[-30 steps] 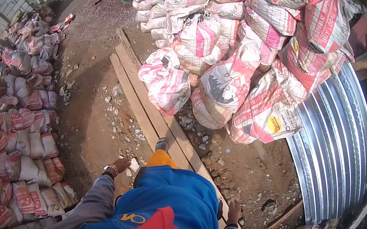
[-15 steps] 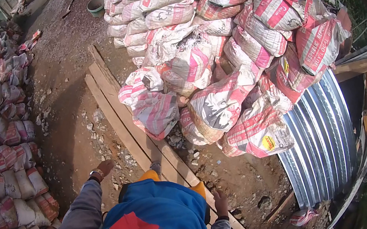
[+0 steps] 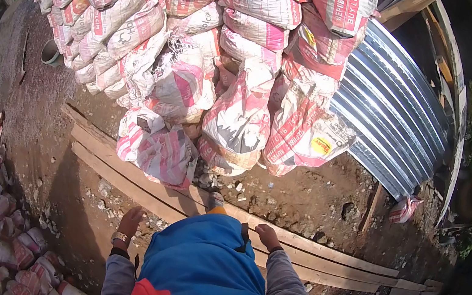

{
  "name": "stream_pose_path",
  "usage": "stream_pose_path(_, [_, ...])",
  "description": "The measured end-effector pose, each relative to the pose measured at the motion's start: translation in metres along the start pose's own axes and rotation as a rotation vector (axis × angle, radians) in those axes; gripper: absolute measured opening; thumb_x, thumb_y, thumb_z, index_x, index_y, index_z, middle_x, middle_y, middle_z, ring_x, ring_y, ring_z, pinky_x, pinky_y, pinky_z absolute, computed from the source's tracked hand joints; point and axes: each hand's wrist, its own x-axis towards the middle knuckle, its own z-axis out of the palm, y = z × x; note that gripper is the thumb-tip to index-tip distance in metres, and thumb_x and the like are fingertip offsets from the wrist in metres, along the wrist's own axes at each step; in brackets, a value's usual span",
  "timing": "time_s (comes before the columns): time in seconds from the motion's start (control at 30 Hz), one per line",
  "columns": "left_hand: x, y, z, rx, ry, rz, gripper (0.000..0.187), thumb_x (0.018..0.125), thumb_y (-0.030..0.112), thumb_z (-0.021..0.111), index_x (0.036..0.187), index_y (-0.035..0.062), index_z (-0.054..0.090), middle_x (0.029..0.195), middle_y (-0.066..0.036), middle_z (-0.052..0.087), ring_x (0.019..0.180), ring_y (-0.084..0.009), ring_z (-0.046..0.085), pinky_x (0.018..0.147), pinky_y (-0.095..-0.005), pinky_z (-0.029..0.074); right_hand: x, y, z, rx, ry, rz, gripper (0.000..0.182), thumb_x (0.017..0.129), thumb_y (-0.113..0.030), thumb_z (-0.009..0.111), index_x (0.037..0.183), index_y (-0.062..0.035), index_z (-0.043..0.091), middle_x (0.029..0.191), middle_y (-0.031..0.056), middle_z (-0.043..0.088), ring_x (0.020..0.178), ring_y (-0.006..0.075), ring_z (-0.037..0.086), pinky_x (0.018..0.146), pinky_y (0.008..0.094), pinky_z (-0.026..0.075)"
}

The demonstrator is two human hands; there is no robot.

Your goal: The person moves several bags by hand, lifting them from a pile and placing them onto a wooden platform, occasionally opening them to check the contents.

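My left hand hangs beside my blue-clothed body with nothing in it, its fingers loosely extended above the dirt. A watch or band circles that wrist. On the other side my right hand is also bare, fingers slightly bent and apart, over the wooden planks. Neither hand touches a thing. Nearest in front are tied, filled sacks: a pink-striped sack, a white sack with grey patches and a sack with a yellow mark. One of my feet shows at the planks.
Behind those sacks rises a tall stack of filled bags. Curved corrugated metal sheets lie at the right, with a small sack by their lower end. More sacks lie at lower left. A bucket stands near gravel.
My view has turned and moved forward, so the stack now sits further left. Both hands have swung a little and stay without anything in them. The planks now run more level across the view.
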Motion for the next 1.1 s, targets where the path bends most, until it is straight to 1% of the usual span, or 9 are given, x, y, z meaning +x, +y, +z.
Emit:
stream_pose_path(0.2, [0.027, 0.043, -0.014, -0.121, 0.091, -0.125, 0.042, 0.093, 0.026, 0.053, 0.129, 0.0040, 0.051, 0.116, -0.008, 0.062, 0.095, -0.0160, 0.062, 0.074, -0.0260, 0.048, 0.065, -0.090, -0.001, -0.084, -0.066, -0.041, 0.045, 0.087, -0.037, 0.055, 0.111, 0.0003, 0.063, 0.108, 0.0212, 0.064, 0.104, 0.0350, 0.059, 0.089, 0.0406, 0.046])
stream_pose_path(0.27, [0.049, 0.047, -0.016, -0.242, 0.100, -0.068, 0.042, 0.094, 0.026, 0.052, 0.130, 0.0052, 0.050, 0.117, -0.007, 0.063, 0.095, -0.0144, 0.062, 0.071, -0.0240, 0.046, 0.081, -0.122, 0.005, -0.004, -0.075, -0.201, 0.045, 0.090, -0.035, 0.054, 0.113, 0.0021, 0.060, 0.113, 0.0224, 0.062, 0.106, 0.0359, 0.058, 0.090, 0.0401, 0.044])
stream_pose_path(0.53, [0.139, 0.100, -0.004, -0.053, -0.048, 0.172, 0.033, 0.092, 0.020, 0.055, 0.118, -0.0015, 0.057, 0.108, -0.008, 0.064, 0.101, -0.0149, 0.058, 0.090, -0.0292, 0.045, 0.099, -0.220, 0.042, -0.057, -0.177, -0.214, 0.047, 0.090, -0.035, 0.055, 0.120, 0.0010, 0.056, 0.110, 0.0207, 0.064, 0.103, 0.0331, 0.061, 0.087, 0.0376, 0.046])
stream_pose_path(0.73, [0.243, 0.066, -0.033, 0.162, -0.069, 0.192, 0.042, 0.090, 0.026, 0.060, 0.123, 0.0020, 0.053, 0.119, -0.017, 0.058, 0.104, -0.0290, 0.060, 0.088, -0.0369, 0.047, 0.118, -0.215, 0.153, 0.045, -0.088, -0.062, 0.046, 0.087, -0.032, 0.062, 0.121, -0.0012, 0.055, 0.103, 0.0173, 0.066, 0.097, 0.0298, 0.063, 0.084, 0.0370, 0.048])
stream_pose_path(0.87, [0.338, 0.021, -0.028, 0.388, 0.046, 0.302, 0.058, 0.084, 0.028, 0.065, 0.129, -0.0017, 0.045, 0.128, -0.024, 0.050, 0.120, -0.0385, 0.047, 0.100, -0.0437, 0.040, 0.146, -0.233, 0.242, 0.052, -0.034, 0.008, 0.062, 0.084, -0.040, 0.065, 0.131, -0.0030, 0.049, 0.114, 0.0197, 0.060, 0.107, 0.0321, 0.058, 0.091, 0.0410, 0.045])
stream_pose_path(0.93, [0.374, 0.011, -0.018, 0.520, 0.118, 0.417, 0.064, 0.083, 0.031, 0.066, 0.131, -0.0039, 0.043, 0.133, -0.025, 0.045, 0.123, -0.0402, 0.043, 0.102, -0.0437, 0.038, 0.181, -0.254, 0.280, -0.353, 0.083, -0.148, 0.070, 0.082, -0.042, 0.067, 0.135, -0.0026, 0.043, 0.121, 0.0206, 0.055, 0.114, 0.0353, 0.052, 0.097, 0.0439, 0.040])
stream_pose_path(1.03, [0.420, -0.014, 0.006, 0.643, 0.176, 0.520, 0.053, 0.084, 0.028, 0.063, 0.127, -0.0010, 0.050, 0.124, -0.023, 0.053, 0.117, -0.0370, 0.050, 0.099, -0.0421, 0.041, 0.274, -0.232, 0.352, -0.186, 0.233, -0.198, 0.073, 0.081, -0.043, 0.066, 0.136, -0.0012, 0.040, 0.129, 0.0205, 0.048, 0.121, 0.0383, 0.043, 0.102, 0.0459, 0.034])
stream_pose_path(1.07, [0.427, -0.025, 0.011, 0.658, 0.147, 0.502, 0.053, 0.084, 0.028, 0.063, 0.127, -0.0010, 0.050, 0.124, -0.023, 0.053, 0.117, -0.0370, 0.050, 0.099, -0.0421, 0.041, 0.300, -0.235, 0.366, -0.212, 0.283, -0.199, 0.073, 0.081, -0.042, 0.066, 0.135, -0.0005, 0.040, 0.129, 0.0205, 0.047, 0.122, 0.0391, 0.042, 0.102, 0.0456, 0.034])
stream_pose_path(1.1, [0.437, -0.032, 0.016, 0.537, -0.141, 0.420, 0.045, 0.085, 0.025, 0.061, 0.123, 0.0011, 0.054, 0.117, -0.021, 0.058, 0.111, -0.0350, 0.054, 0.095, -0.0413, 0.043, 0.326, -0.248, 0.371, -0.215, 0.364, -0.239, 0.067, 0.080, -0.038, 0.066, 0.132, -0.0024, 0.045, 0.129, 0.0188, 0.048, 0.121, 0.0371, 0.042, 0.100, 0.0450, 0.035])
